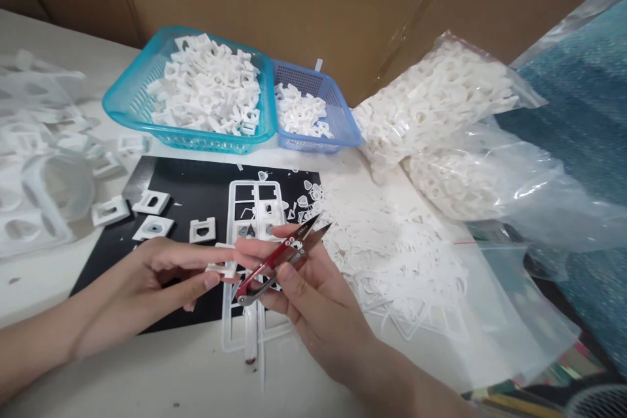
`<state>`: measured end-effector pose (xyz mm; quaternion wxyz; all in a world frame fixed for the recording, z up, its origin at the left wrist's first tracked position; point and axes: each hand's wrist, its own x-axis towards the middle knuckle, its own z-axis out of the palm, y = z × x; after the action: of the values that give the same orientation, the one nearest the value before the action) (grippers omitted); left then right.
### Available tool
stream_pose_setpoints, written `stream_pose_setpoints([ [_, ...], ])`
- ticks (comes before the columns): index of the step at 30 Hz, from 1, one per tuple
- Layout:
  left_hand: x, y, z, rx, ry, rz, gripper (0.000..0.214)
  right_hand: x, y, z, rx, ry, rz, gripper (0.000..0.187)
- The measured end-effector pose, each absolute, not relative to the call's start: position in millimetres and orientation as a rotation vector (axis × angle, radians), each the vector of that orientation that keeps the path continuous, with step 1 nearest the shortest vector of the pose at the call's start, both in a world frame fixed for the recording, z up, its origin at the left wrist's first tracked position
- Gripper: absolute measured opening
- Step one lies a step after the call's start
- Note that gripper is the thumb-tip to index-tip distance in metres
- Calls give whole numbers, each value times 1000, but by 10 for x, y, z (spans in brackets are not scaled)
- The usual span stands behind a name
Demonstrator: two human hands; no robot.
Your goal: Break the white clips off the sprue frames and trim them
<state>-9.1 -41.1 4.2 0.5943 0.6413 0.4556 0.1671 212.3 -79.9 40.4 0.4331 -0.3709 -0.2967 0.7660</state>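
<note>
My left hand (166, 274) pinches a small white plastic part (223, 269) between thumb and fingers. Red-handled thread snips (274, 264) lie in my right hand (318, 300), blades parted and pointing away to the upper right. The fingertips of both hands meet near the part. Under them is a white plastic moulding frame (230, 320) with some parts inside it, partly hidden by my hands. It rests across a black mat (196, 176). Several loose white parts (202, 230) sit on the mat left of the frame.
A teal basket (220, 142) and a smaller blue basket (343, 117) hold white parts behind the mat. Clear bags of parts (441, 91) lie at the back right. Plastic scraps (392, 248) cover the table at right; more frames (39, 209) are piled at left.
</note>
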Motion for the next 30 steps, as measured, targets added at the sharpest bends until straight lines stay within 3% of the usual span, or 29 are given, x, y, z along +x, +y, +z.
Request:
stream_pose_setpoints([
  [12, -27, -384, 139, 1430, 1001, 334, 44, 2114, -784, 490, -925, -682, 1961, 32],
  [20, 74, -417, 321, 1231, 1046, 431, 30, 2120, -774, 490, -977, -748, 1985, 37],
  [30, 15, -454, 178, 1180, 1098, 455, 36, 2131, -740, 428, -927, -725, 2005, 42],
])
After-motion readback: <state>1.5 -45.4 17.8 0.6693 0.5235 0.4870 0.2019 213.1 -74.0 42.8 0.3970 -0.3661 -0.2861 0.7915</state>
